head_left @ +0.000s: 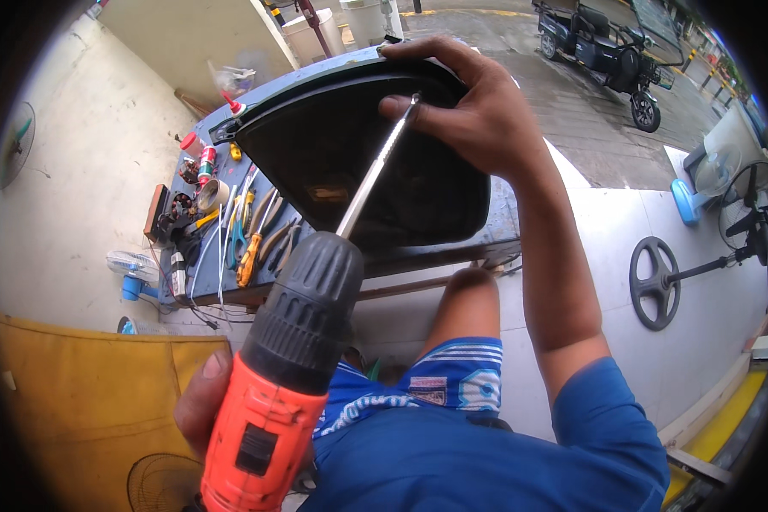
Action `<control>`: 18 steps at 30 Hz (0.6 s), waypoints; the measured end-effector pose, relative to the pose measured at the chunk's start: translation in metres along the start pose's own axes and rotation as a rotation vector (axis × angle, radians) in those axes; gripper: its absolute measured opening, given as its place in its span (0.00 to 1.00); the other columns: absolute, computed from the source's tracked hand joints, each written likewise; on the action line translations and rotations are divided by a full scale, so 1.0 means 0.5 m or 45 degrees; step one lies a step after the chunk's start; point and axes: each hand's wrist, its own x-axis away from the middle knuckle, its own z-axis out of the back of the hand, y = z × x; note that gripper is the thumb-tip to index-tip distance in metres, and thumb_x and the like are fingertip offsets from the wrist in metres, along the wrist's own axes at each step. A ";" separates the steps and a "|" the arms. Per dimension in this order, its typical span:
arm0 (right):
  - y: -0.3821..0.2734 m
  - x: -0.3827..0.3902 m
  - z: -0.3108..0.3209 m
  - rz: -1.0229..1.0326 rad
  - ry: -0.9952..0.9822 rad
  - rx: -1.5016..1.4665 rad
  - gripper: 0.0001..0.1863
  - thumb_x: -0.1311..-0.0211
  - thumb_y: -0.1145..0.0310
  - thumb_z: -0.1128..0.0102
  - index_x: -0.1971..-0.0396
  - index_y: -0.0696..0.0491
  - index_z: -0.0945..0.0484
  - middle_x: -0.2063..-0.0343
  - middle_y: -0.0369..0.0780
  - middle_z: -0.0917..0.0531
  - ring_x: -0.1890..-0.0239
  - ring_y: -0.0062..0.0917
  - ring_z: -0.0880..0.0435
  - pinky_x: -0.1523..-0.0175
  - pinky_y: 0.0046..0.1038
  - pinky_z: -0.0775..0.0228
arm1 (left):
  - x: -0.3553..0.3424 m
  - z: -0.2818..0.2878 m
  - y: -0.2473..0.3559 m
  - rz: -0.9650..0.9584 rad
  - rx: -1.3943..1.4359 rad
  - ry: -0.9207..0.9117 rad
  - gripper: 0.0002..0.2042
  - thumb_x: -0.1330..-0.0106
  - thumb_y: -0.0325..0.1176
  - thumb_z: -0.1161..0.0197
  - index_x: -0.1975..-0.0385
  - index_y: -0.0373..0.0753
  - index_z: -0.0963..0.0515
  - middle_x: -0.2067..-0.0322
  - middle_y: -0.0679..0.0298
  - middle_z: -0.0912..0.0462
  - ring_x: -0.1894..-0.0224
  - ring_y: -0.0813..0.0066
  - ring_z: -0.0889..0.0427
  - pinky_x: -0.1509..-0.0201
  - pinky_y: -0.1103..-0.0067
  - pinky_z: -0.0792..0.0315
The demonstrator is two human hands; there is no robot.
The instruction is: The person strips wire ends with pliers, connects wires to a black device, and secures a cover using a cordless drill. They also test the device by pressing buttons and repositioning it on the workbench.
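Note:
My left hand (200, 401), mostly hidden behind the tool, grips an orange and black power drill (269, 418) at the lower left. A long silver bit (375, 175) runs up from its chuck, and its tip appears close to my right thumb. My right hand (486, 115) grips the top edge of a large black panel (350, 154) with rounded corners and a raised rim. Its fingers lie over the far side and the thumb on the near face. The panel is tilted up on a blue-grey workbench (499, 213). I cannot tell whether the bit touches it.
On the bench's left lie an orange-handled screwdriver (249, 260), several pliers (269, 224), a tape roll (212, 196) and a red-capped glue bottle (233, 104). A yellow cover (102, 401) is at the lower left. On the right are a steering wheel (654, 283) and a small fan (700, 192).

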 end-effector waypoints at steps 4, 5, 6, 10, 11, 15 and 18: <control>-0.005 -0.004 0.001 -0.055 0.007 -0.017 0.25 0.39 0.60 0.18 0.44 0.51 0.14 0.59 0.42 0.07 0.55 0.27 0.08 0.47 0.32 0.15 | -0.012 -0.005 0.012 -0.031 -0.115 -0.021 0.36 0.27 0.56 0.38 0.31 0.29 0.30 0.41 0.44 0.25 0.43 0.47 0.21 0.39 0.57 0.24; -0.008 -0.003 0.002 -0.079 -0.004 -0.033 0.25 0.39 0.60 0.18 0.44 0.51 0.15 0.59 0.42 0.07 0.55 0.27 0.08 0.47 0.32 0.15 | -0.014 -0.005 0.016 -0.036 -0.144 -0.032 0.36 0.27 0.55 0.38 0.31 0.29 0.29 0.41 0.44 0.25 0.43 0.47 0.21 0.38 0.57 0.24; -0.010 -0.003 0.004 -0.104 -0.014 -0.049 0.25 0.39 0.60 0.18 0.44 0.51 0.15 0.59 0.42 0.07 0.55 0.28 0.07 0.47 0.32 0.15 | -0.017 -0.005 0.020 -0.034 -0.170 -0.044 0.36 0.27 0.55 0.38 0.31 0.29 0.29 0.40 0.45 0.25 0.42 0.47 0.21 0.38 0.57 0.25; -0.015 0.000 0.003 -0.090 0.014 0.045 0.25 0.39 0.60 0.18 0.44 0.50 0.15 0.59 0.43 0.07 0.55 0.30 0.07 0.48 0.33 0.15 | -0.035 0.001 0.035 -0.034 -0.293 -0.093 0.36 0.27 0.55 0.37 0.31 0.30 0.29 0.38 0.46 0.27 0.39 0.47 0.22 0.35 0.58 0.26; -0.015 0.000 0.002 -0.079 0.018 0.058 0.25 0.39 0.60 0.18 0.44 0.50 0.15 0.59 0.44 0.07 0.56 0.31 0.07 0.48 0.33 0.15 | -0.040 0.003 0.039 -0.029 -0.336 -0.118 0.36 0.28 0.54 0.37 0.31 0.30 0.29 0.38 0.46 0.27 0.38 0.47 0.23 0.35 0.58 0.26; -0.010 -0.001 0.001 -0.047 0.031 0.105 0.25 0.40 0.61 0.18 0.44 0.51 0.16 0.60 0.46 0.08 0.56 0.34 0.07 0.48 0.34 0.16 | -0.061 0.019 0.057 0.020 -0.549 -0.223 0.35 0.28 0.54 0.36 0.31 0.31 0.29 0.36 0.47 0.28 0.35 0.48 0.24 0.32 0.58 0.27; -0.007 -0.004 0.001 -0.062 0.021 0.100 0.26 0.41 0.62 0.18 0.44 0.52 0.16 0.60 0.48 0.08 0.56 0.36 0.07 0.47 0.35 0.16 | -0.067 0.029 0.072 0.069 -0.732 -0.327 0.35 0.28 0.53 0.36 0.31 0.31 0.28 0.35 0.47 0.29 0.33 0.48 0.24 0.30 0.58 0.27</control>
